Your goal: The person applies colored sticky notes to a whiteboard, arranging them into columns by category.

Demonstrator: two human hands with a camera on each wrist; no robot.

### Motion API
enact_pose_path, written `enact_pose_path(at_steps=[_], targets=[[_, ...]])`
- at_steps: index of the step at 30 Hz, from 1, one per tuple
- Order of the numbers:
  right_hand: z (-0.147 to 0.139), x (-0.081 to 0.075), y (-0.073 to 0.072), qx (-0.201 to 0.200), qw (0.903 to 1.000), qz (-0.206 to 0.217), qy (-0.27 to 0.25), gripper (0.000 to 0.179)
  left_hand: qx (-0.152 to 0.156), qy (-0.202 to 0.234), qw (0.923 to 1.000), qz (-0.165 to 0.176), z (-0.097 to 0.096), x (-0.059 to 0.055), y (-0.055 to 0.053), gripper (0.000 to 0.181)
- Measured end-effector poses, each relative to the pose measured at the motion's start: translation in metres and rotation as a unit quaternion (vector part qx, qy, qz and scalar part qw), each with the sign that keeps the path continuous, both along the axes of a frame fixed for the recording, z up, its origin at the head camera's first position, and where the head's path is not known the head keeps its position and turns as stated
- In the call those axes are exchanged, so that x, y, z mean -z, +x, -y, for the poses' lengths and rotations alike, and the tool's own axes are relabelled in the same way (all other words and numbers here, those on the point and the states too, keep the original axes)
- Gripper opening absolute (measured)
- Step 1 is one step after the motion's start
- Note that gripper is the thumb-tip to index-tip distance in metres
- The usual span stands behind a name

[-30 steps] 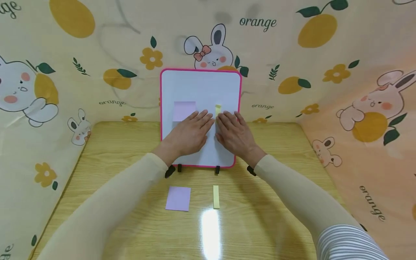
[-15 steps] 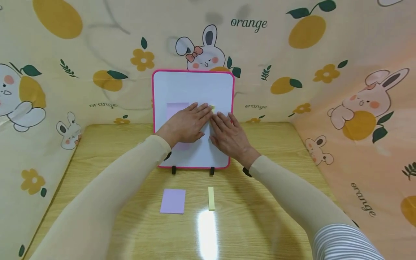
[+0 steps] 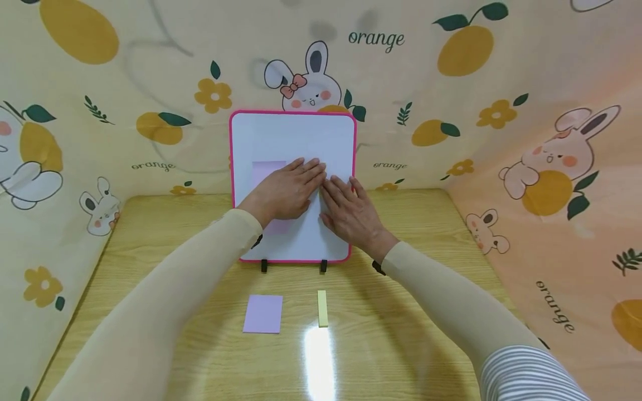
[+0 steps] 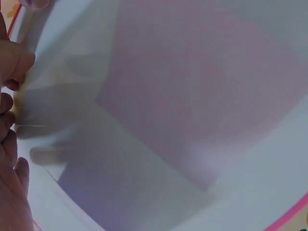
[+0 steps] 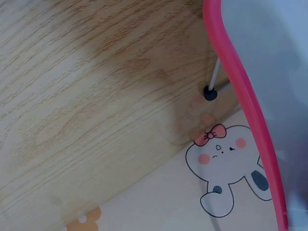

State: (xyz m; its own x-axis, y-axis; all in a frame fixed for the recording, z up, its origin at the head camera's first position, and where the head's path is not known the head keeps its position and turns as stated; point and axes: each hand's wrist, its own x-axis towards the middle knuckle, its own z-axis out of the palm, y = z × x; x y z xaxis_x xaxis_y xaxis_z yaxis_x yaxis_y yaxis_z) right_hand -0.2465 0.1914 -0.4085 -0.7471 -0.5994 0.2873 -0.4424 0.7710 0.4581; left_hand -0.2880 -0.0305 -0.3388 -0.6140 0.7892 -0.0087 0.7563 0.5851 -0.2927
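A whiteboard (image 3: 293, 136) with a pink rim stands propped up on the table. My left hand (image 3: 288, 192) lies with straight fingers against its middle, fingertips toward the upper right. Beside it my right hand (image 3: 353, 217) presses the board with fingers extended, its fingertips close to the left ones. Between the hands, the yellow strip on the board is mostly covered; a bit of the yellow strip (image 4: 18, 102) shows at the left wrist view's edge. A purple paper square (image 3: 266, 171) on the board is partly hidden behind my left hand, with more purple paper (image 3: 277, 226) below it.
On the table in front of the board lie a purple paper square (image 3: 263, 314) and a narrow yellow strip (image 3: 322, 308). Black stand feet (image 3: 264, 266) hold the board's lower edge. Printed cloth (image 3: 401, 72) surrounds the table's back and sides.
My left hand has slid up and to the right across the board, covering the top of the yellow strip. The right hand has hardly moved on the board. The head view has shifted slightly.
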Motion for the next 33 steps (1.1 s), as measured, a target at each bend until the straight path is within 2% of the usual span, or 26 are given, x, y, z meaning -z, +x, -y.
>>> enact_pose_path(at_steps=[5, 11, 16, 26, 33], targets=[[0.001, 0.001, 0.001, -0.001, 1.0000, -0.003, 0.003, 0.071, -0.002, 0.008, 0.9999, 0.008, -0.005, -0.004, -0.002, 0.066], [0.000, 0.002, 0.001, -0.002, 1.0000, -0.004, 0.006, 0.069, -0.017, 0.000, 0.9998, 0.005, 0.002, -0.003, -0.005, 0.068], [0.000, 0.002, 0.001, 0.001, 0.9999, -0.002, 0.010, 0.069, -0.012, 0.008, 0.9999, 0.005, 0.005, -0.002, -0.004, 0.068], [0.001, 0.002, 0.003, 0.003, 1.0000, 0.002, 0.008, 0.070, 0.002, 0.010, 0.9999, -0.006, -0.004, 0.003, -0.006, 0.064], [-0.001, 0.003, 0.003, -0.001, 0.9999, 0.006, 0.012, 0.068, -0.001, 0.006, 0.9999, -0.010, 0.008, 0.001, -0.003, 0.066]])
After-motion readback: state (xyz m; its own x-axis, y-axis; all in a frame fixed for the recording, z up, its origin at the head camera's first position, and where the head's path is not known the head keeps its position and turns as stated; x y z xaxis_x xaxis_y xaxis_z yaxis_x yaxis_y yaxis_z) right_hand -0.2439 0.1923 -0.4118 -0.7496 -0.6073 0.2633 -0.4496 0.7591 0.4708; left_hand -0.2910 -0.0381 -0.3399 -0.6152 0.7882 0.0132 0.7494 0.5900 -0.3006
